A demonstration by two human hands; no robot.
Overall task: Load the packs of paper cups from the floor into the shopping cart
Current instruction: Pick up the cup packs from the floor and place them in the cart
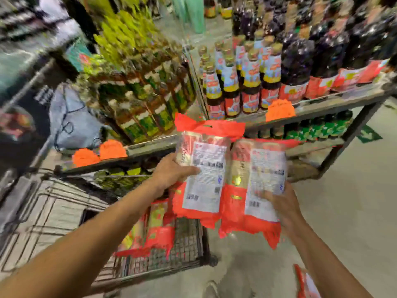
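I hold two red packs of paper cups side by side in the air, white labels facing me. My left hand (174,172) grips the left pack (202,168) at its left edge. The right pack (255,186) is gripped low on its right side by my right hand (281,203). Both packs hang above the near right corner of the wire shopping cart (189,241), which sits lower left. Inside the cart lies at least one more red pack (156,229). Another red pack (305,282) lies on the floor at the bottom right, partly cut off by the frame.
A metal shelf rack (333,102) full of sauce bottles (232,80) stands right behind the cart, with orange price tags (279,110) on its edges. Green-labelled bottles (146,100) fill the shelf to the left. Bare concrete floor (354,201) lies to the right.
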